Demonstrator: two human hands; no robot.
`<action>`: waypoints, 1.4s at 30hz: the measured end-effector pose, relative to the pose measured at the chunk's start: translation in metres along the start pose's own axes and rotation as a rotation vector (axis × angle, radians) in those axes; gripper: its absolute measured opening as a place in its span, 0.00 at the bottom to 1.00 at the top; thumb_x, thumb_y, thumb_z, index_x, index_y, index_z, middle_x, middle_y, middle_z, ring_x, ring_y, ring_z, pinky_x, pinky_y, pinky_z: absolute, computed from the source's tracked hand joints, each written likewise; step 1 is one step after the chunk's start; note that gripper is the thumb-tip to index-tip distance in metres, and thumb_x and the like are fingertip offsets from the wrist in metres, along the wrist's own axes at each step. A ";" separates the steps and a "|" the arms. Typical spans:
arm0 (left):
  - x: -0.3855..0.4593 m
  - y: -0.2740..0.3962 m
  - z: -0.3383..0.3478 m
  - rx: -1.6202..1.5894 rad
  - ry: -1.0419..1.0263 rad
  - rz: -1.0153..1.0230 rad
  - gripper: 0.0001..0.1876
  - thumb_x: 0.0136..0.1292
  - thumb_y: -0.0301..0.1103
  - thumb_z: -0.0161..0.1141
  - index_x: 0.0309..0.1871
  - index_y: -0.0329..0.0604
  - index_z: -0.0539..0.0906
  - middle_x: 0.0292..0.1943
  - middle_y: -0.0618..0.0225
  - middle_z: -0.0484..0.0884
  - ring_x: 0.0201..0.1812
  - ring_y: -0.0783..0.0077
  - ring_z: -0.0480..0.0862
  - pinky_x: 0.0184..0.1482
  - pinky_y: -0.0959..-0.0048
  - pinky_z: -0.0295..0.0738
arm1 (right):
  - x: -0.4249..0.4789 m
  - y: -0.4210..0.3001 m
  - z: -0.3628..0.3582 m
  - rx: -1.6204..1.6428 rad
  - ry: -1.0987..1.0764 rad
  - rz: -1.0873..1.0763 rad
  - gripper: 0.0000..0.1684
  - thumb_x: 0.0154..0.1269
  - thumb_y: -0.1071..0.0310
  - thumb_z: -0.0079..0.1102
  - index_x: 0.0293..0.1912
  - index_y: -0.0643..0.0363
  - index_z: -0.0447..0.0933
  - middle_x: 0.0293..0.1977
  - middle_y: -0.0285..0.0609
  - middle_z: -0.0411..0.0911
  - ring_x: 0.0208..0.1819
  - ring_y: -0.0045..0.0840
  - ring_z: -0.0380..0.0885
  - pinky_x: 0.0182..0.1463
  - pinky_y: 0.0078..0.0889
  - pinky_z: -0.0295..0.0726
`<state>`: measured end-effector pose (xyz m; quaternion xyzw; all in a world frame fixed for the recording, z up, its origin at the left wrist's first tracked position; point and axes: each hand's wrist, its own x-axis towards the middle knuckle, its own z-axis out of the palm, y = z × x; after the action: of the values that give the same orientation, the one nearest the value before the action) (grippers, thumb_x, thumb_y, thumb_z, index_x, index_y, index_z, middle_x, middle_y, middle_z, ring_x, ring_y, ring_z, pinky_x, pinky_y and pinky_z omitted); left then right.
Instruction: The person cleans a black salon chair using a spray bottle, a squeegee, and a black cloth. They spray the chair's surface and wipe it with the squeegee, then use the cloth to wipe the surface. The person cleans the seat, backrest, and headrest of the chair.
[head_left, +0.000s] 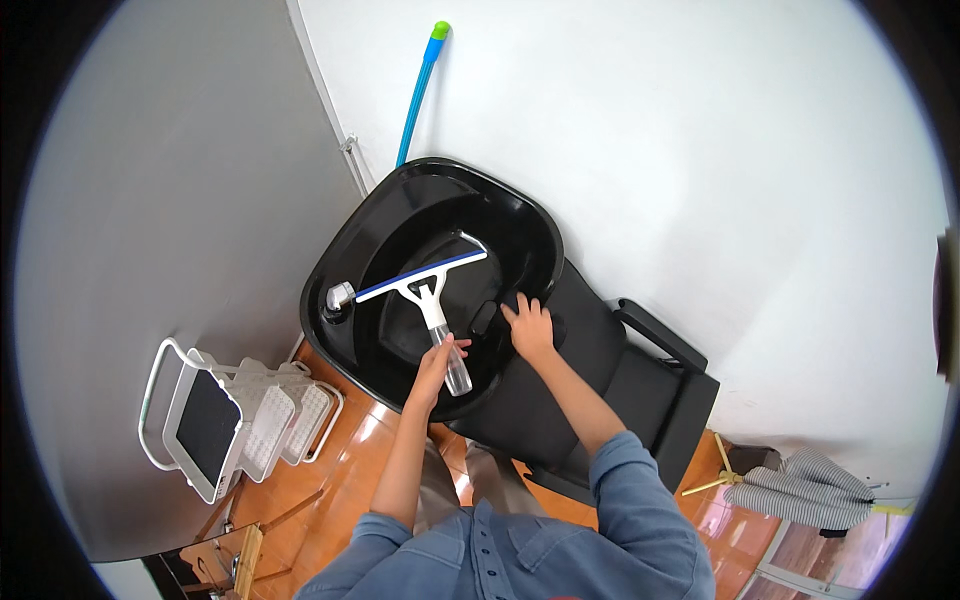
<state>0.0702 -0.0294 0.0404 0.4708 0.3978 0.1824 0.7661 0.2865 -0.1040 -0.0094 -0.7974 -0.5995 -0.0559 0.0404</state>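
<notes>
My left hand (431, 367) grips the clear bottle handle of a white spray squeegee (430, 304) with a blue blade. The squeegee is over the bowl of a black salon shampoo basin (324, 262), blade pointing away from me. My right hand (531, 328) rests with fingers spread at the basin's right inner edge, by the neck dip, and appears to hold nothing. Just left of its fingertips is a small black part (484, 318), hard to make out against the bowl. A chrome tap fitting (340, 296) sits on the basin's left rim, near the blade's left end.
A black reclining chair (600, 375) with armrests adjoins the basin at right. Behind the basin, a blue pole (416, 105) leans on the white wall. A white tiered trolley (202, 427) stands at left. Striped cloth (802, 491) hangs on a yellow stand at lower right.
</notes>
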 end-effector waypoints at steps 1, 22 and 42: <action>0.001 -0.001 -0.002 0.004 0.002 0.002 0.26 0.71 0.56 0.47 0.33 0.39 0.78 0.51 0.57 0.80 0.48 0.69 0.76 0.55 0.69 0.68 | 0.018 0.001 -0.001 -0.075 0.010 -0.004 0.21 0.57 0.64 0.58 0.52 0.46 0.80 0.55 0.47 0.71 0.50 0.39 0.71 0.46 0.39 0.74; -0.021 0.006 -0.026 -0.046 0.077 0.071 0.26 0.72 0.55 0.47 0.32 0.39 0.79 0.49 0.59 0.81 0.45 0.73 0.76 0.51 0.72 0.70 | 0.042 -0.115 0.086 -1.075 -0.642 0.013 0.25 0.67 0.61 0.42 0.52 0.70 0.78 0.49 0.69 0.76 0.38 0.48 0.79 0.31 0.40 0.75; -0.014 0.018 -0.035 -0.078 0.133 0.072 0.26 0.71 0.55 0.47 0.31 0.40 0.78 0.48 0.60 0.81 0.45 0.73 0.76 0.50 0.72 0.69 | 0.048 -0.069 0.005 0.170 -0.272 0.381 0.39 0.58 0.51 0.63 0.68 0.36 0.62 0.61 0.50 0.64 0.52 0.48 0.74 0.46 0.54 0.79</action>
<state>0.0363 -0.0094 0.0535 0.4416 0.4233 0.2560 0.7485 0.2337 -0.0382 -0.0083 -0.8899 -0.4409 0.1113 0.0360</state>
